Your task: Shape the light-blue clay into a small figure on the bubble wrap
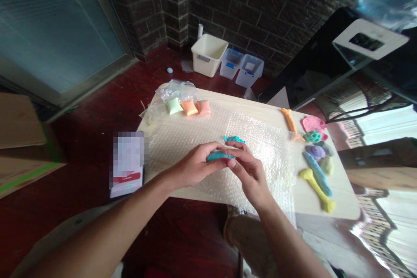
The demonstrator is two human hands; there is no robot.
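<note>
My left hand (197, 163) and my right hand (249, 171) meet over the middle of the table, both closed on a small blue packet of modelling clay (216, 156). The left thumb and fingers pinch its left part. Right fingertips grip its right end, where a bit of clear plastic seems to show. Fingers hide much of the packet. Just beyond them, a teal piece (235, 139) with a crumpled outline lies on the bubble wrap (260, 139), partly covered by the right fingers.
Green (174, 106), orange (189, 107) and salmon (204, 107) clay packets lie at the table's far left, near clear plastic bags (179, 90). At right are a yellow bone shape (317, 191), a blue roll (317, 173), an orange bone shape (289, 121) and a pink piece (312, 125).
</note>
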